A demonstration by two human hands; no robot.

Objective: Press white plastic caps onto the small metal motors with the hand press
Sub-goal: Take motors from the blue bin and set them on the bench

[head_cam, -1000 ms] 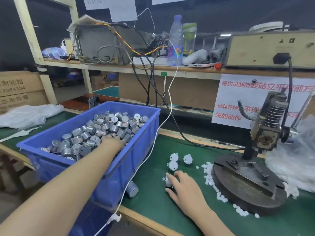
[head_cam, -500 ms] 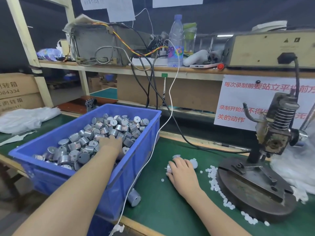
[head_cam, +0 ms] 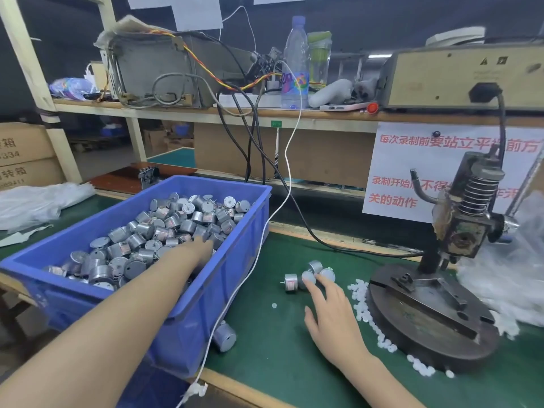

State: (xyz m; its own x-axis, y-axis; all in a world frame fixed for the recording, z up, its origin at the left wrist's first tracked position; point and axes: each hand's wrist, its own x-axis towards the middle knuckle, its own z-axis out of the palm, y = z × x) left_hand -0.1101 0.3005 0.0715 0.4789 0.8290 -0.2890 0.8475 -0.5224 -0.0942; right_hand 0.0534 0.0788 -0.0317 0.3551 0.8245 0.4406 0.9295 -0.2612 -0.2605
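Observation:
A blue bin on the left is heaped with small metal motors. My left hand lies on the pile near the bin's right wall, its fingers pressed in among the motors, so its grip is hidden. On the green mat, several loose motors sit in a cluster. My right hand rests flat there with fingers apart, two fingertips touching the nearest motors. White plastic caps are strewn along the left edge of the hand press base. The press head stands above it.
One motor lies on the mat against the bin's front corner. A white cable and black cables cross the mat. Crumpled clear plastic lies right of the press. A shelf behind holds a water bottle and equipment.
My right hand has drawn back toward me, uncovering the cluster of motors it lay over. My left hand has slid right across the pile toward the bin's wall.

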